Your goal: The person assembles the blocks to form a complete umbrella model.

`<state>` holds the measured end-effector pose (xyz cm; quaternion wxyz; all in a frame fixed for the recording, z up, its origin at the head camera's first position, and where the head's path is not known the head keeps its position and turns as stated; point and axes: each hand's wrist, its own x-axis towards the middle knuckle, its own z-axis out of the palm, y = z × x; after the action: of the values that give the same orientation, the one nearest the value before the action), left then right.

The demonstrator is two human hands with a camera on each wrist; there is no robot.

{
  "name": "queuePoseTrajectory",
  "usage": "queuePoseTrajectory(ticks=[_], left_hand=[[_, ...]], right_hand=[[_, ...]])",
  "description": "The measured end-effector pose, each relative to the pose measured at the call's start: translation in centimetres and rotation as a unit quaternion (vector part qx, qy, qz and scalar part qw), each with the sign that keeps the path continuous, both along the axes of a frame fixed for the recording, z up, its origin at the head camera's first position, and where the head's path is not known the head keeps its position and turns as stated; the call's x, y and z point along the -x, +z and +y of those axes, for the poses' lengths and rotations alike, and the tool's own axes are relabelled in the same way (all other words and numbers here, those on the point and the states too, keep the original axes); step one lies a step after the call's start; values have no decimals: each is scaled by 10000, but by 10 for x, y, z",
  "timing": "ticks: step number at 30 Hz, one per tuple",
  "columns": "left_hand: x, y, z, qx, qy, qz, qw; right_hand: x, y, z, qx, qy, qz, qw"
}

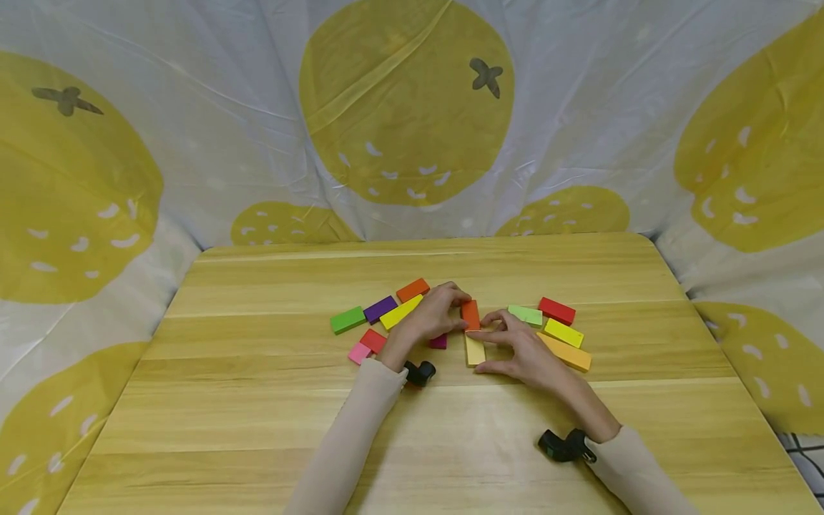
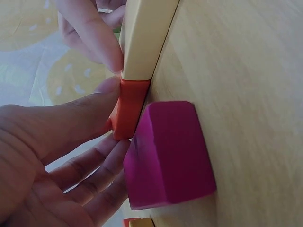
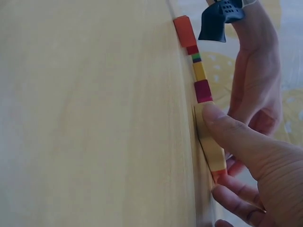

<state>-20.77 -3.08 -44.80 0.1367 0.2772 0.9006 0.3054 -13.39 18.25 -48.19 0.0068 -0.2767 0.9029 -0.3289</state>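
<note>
An orange block [image 1: 471, 316] and a cream block [image 1: 475, 352] lie end to end on the wooden table, touching in the left wrist view. My left hand [image 1: 436, 313] pinches the orange block, its thumb close to the joint and its fingers toward the far end. With thumb at the near end and a finger by the joint, my right hand [image 1: 524, 352] holds the cream block lengthwise. A magenta block [image 2: 173, 151] lies just left of the pair, partly hidden under the left hand in the head view.
Left of the hands lie green [image 1: 347, 320], purple [image 1: 380, 309], yellow [image 1: 399, 313], orange [image 1: 413, 290], red [image 1: 373, 340] and pink [image 1: 359, 352] blocks. On the right are light green [image 1: 524, 316], red [image 1: 556, 310], yellow [image 1: 563, 332] and yellow-orange [image 1: 569, 354] ones. A patterned curtain [image 1: 412, 143] hangs behind.
</note>
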Motion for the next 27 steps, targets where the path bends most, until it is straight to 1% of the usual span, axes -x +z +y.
queuePoseTrajectory(ticks=[6,9,12,14,16,18,20,22,24,27], left_hand=[[-2,1,1,6,5,-27,10000],[-4,3,-1,45,-52,-2,10000],[-9,5,-3,128,-138,22,9998],[-15,6,-5,233,-196,20,9995],[-21,8,-6,428,-285,101,9986],[-29,9,-6,696,-382,252,9965],[-37,9,-6,984,-499,441,9929],[-44,9,-4,1267,-588,595,9884],[-49,9,-3,1472,-614,618,9853],[-54,8,0,1684,-578,606,9822]], right_hand=[[-1,1,1,-62,0,1,10000],[-1,2,4,-4,48,-161,9999],[0,4,11,145,90,-406,9990],[2,5,17,215,73,-449,9987],[5,7,23,278,15,-350,9990],[8,8,30,273,-121,-126,9995],[11,9,37,225,-328,74,9992],[13,10,43,208,-558,180,9981],[15,10,48,151,-771,204,9967],[17,10,52,113,-945,127,9954]])
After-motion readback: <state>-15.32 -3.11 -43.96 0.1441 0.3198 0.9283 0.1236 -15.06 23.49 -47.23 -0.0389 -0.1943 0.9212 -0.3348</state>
